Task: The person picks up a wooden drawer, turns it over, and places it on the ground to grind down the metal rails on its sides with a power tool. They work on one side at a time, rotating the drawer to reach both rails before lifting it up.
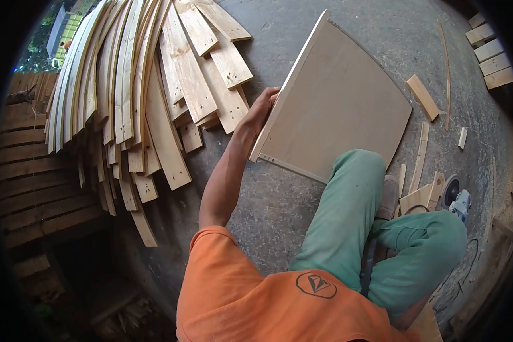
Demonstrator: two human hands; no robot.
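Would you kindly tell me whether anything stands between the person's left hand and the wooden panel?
Nothing visible does: the left hand is right at the edge of the wooden panel, partly hidden behind it. The left knee overlaps the panel's lower edge in this view, but well away from the hand.
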